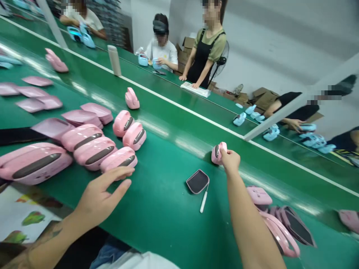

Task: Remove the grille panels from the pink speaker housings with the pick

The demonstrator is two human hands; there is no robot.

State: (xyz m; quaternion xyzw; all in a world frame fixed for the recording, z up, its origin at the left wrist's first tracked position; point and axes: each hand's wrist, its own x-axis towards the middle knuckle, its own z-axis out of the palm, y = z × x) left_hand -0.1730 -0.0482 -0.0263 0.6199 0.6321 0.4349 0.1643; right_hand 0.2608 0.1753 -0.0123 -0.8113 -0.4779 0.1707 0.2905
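My right hand (231, 161) is closed on a small pink plastic housing (215, 154) with a dark oval window, out over the line's far side. My left hand (108, 192) is open, fingers apart, beside the nearest pink housing (119, 158) of a cluster; whether it touches is hard to tell. Between my hands lies a pink-rimmed dark panel (198, 182), with a white-handled screwdriver (204, 201) against its edge. Larger pink housings (35, 164) stand farther left.
Pink curved covers (81, 117) are stacked at left. Near my right forearm lie pink shells (282, 235) and dark-lined panels (297, 226). A white divider (179, 110) crosses the green bench (165, 209). Beyond it, several people handle blue housings (308, 138); slanted posts (280, 108) rise there.
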